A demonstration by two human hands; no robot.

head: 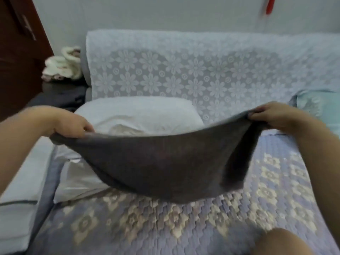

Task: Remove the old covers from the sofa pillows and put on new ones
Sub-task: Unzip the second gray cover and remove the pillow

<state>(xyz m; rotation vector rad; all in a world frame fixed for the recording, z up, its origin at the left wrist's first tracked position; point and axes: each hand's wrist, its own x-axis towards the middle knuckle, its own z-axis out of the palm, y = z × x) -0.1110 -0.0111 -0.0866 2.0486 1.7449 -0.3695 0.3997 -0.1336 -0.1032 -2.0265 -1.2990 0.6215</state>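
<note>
At far left the sofa arm [20, 183] hems us in. Our left hand [70, 124] pinches one top corner of the grey cover [156, 162], which sags between our hands above the open quilted seat [184, 227], the bare white pillow [139, 115] just behind. Our right hand [274, 115] grips the opposite corner.

Soft, even, cool-toned indoor light fills the room, with no glare and only a faint shadow under the sagging dark grey fabric cover [161, 162] on the quilted blue-and-cream patterned sofa seat [184, 227]. Motion blur smears the whole picture, heaviest along the seat's near edge and the red object [270, 5] at top right. Wide-angle distortion bends the edges.
</note>
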